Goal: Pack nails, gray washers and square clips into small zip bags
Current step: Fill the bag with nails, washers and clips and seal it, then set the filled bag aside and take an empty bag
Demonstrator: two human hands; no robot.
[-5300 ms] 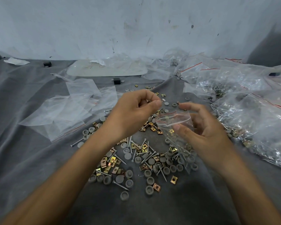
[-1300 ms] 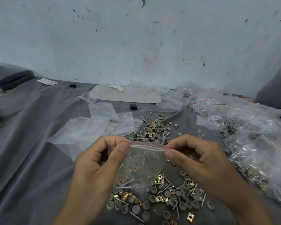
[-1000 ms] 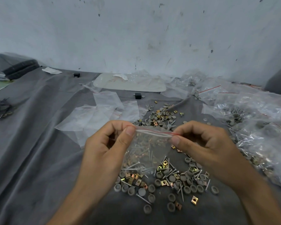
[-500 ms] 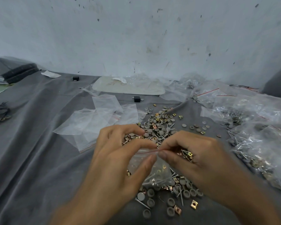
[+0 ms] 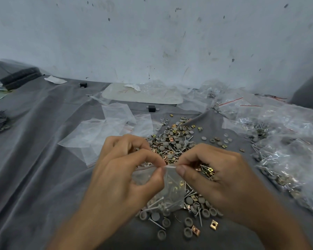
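Fingers of the left hand [image 5: 123, 177] and right hand [image 5: 222, 179] pinch the small zip bag [image 5: 172, 188] at its top; nails [image 5: 158, 202] inside hang below.

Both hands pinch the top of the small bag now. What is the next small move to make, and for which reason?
Probably slide the pinch outward along the top strip to press it shut. The left hand and right hand pinch the zip bag at the middle of its top edge, nails already lie inside, and whether the ends are closed cannot be seen.
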